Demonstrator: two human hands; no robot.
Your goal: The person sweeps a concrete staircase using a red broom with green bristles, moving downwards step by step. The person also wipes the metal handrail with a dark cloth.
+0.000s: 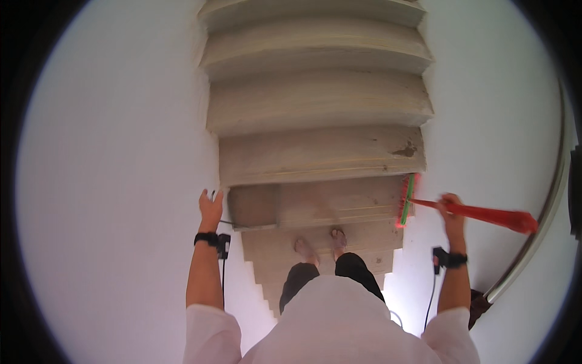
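My right hand (450, 207) grips the red handle of a broom (493, 217), whose thick end points out to the right. The green broom head with red bristles (408, 200) is at the right end of a stair tread (336, 209), close to the wall. Over by the left wall, my left hand (211, 209) has a thin dark rod (212, 195) between thumb and fingers. Another stretch of thin rod runs from behind that hand to a dark, flat, square piece (253, 204), perhaps a dustpan, at the tread's left end.
Concrete steps (318, 98) rise ahead between white walls (113, 136), and more steps drop away behind my bare feet (338, 239). A curved metal handrail (548, 214) follows the right wall. A dark, wet-looking stain (407, 149) marks the step above. Cabled devices (224, 245) are strapped to both wrists.
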